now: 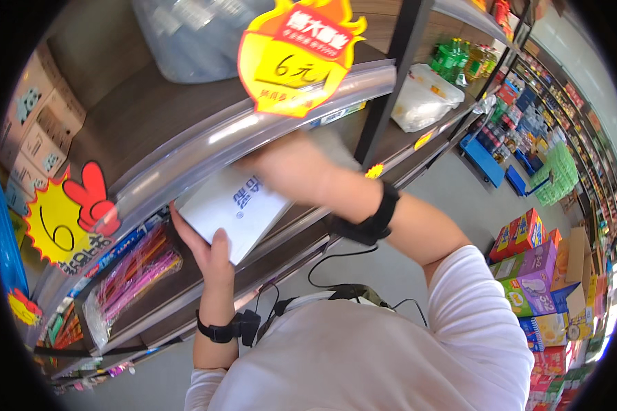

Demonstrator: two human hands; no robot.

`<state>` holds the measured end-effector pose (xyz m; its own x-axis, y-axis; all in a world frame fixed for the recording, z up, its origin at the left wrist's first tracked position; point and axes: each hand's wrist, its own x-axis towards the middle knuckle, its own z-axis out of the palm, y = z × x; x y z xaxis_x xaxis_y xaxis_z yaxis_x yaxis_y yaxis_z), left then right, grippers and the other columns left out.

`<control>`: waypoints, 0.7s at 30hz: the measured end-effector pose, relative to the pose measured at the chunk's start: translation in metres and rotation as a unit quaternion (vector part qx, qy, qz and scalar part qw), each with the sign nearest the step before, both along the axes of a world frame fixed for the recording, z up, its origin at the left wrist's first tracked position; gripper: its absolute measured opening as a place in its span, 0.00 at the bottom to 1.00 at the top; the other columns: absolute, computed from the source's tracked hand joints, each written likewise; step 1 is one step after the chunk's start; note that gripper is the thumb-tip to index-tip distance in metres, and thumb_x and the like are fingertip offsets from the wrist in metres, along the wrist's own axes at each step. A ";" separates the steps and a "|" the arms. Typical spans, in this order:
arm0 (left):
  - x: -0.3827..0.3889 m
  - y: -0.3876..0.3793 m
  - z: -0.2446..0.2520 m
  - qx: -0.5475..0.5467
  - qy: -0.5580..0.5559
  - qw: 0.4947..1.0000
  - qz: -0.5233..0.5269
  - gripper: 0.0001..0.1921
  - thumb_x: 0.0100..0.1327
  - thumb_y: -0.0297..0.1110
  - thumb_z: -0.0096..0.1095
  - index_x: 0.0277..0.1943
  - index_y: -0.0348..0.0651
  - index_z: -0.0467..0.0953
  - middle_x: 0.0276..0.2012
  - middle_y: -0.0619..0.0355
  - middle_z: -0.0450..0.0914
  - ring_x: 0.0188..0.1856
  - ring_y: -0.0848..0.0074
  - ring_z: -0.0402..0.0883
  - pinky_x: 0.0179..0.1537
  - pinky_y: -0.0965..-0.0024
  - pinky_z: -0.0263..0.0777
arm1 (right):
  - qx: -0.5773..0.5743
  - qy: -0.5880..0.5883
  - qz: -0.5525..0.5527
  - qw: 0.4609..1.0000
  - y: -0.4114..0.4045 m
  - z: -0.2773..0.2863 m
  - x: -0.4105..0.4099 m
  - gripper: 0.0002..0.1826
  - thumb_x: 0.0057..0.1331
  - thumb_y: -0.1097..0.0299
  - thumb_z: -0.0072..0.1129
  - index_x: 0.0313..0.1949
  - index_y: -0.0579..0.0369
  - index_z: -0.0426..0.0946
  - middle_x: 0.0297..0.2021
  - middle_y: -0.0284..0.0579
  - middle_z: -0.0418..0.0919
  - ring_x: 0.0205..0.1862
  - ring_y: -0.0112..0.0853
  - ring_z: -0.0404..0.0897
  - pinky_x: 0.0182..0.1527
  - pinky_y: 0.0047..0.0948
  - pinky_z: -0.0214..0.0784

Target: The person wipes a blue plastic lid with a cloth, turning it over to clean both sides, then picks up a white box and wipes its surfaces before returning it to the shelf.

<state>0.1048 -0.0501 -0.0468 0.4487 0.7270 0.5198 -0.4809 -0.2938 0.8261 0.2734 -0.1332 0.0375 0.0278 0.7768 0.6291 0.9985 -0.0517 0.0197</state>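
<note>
A white box (236,213) with blue print lies tilted at the lower shelf, under the front edge of the shelf above. My left hand (211,244) grips its near left corner, thumb on top and fingers along the side. My right hand (293,167) is blurred and reaches over the far end of the box, beneath the shelf edge; its fingers are hidden, so I cannot tell whether it holds anything. Left of the box lies a plastic-wrapped bundle of pink and orange sticks (139,277). Both wrists wear black straps.
A transparent price rail (216,138) with yellow price signs (298,61) runs above my hands. A bluish plastic container (200,41) stands on the upper shelf, with panda-printed boxes (38,138) to the left. A black shelf post (391,97) rises at right. Stacked cartons (534,277) stand behind on the right.
</note>
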 end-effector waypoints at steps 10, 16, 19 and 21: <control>0.008 0.020 0.000 -0.054 -0.014 0.998 -0.003 0.39 0.53 0.25 0.51 0.68 0.35 0.43 0.63 0.47 0.57 0.63 0.64 0.59 0.63 0.62 0.50 | 0.037 0.084 0.100 0.991 0.033 0.008 -0.026 0.13 0.56 0.65 0.53 0.39 0.51 0.79 0.40 0.48 0.78 0.45 0.43 0.76 0.49 0.39 0.67; 0.011 0.012 0.001 0.003 0.011 0.999 0.034 0.39 0.51 0.28 0.49 0.68 0.39 0.47 0.63 0.50 0.58 0.62 0.62 0.61 0.61 0.63 0.54 | -0.030 0.198 -0.051 0.979 0.011 0.015 0.037 0.14 0.59 0.64 0.49 0.43 0.50 0.76 0.38 0.46 0.78 0.44 0.41 0.76 0.47 0.39 0.67; 0.001 0.004 0.004 -0.059 0.006 0.998 0.027 0.41 0.52 0.24 0.49 0.69 0.37 0.41 0.65 0.49 0.53 0.64 0.64 0.56 0.64 0.65 0.47 | -0.008 0.087 0.039 0.995 0.022 0.004 0.011 0.13 0.57 0.66 0.49 0.41 0.51 0.77 0.38 0.51 0.78 0.43 0.41 0.76 0.47 0.37 0.67; 0.004 0.005 -0.001 -0.027 -0.004 1.000 -0.001 0.43 0.51 0.22 0.49 0.70 0.40 0.38 0.67 0.49 0.50 0.66 0.64 0.53 0.65 0.65 0.46 | 0.109 0.042 0.102 0.988 0.032 -0.009 -0.025 0.16 0.55 0.64 0.52 0.42 0.58 0.76 0.42 0.57 0.74 0.50 0.44 0.72 0.56 0.40 0.60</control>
<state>0.1089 -0.0448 -0.0478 0.4459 0.7533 0.4835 -0.4883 -0.2481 0.8367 0.2486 -0.1012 0.0284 -0.0562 0.6178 0.7843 0.9861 0.1576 -0.0535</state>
